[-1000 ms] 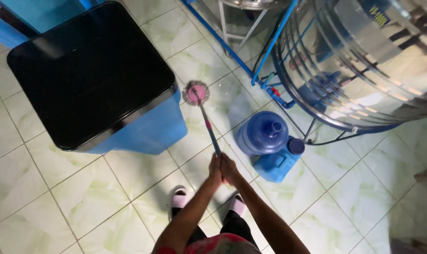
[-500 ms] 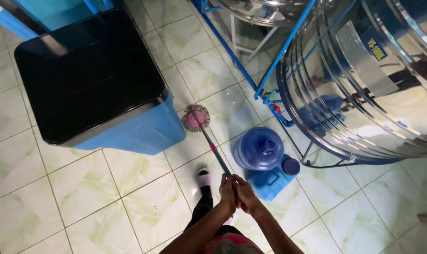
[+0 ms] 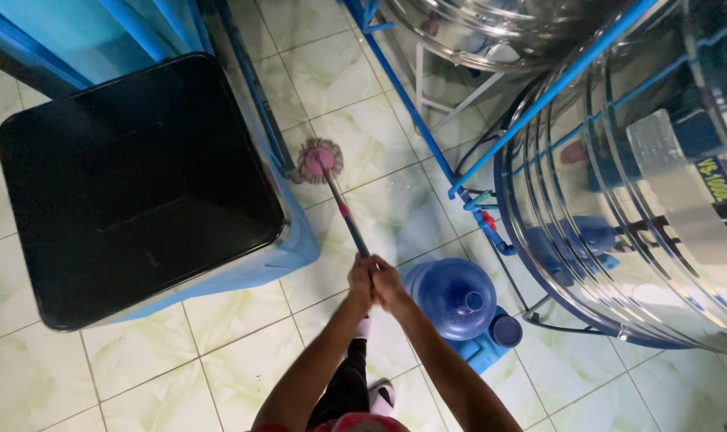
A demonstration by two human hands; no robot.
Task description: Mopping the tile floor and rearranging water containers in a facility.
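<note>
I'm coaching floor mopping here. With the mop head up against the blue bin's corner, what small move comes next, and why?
Probably draw the mop head back toward the feet along the tiled floor. Both hands, left hand and right hand, grip the handle's end, arms stretched, and the bin blocks sweeping left.

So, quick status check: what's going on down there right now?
Left hand and right hand both gripping mop handle. Mop head on tiled floor, beside the black-topped blue bin. Blue water jug close by right hand.
</note>
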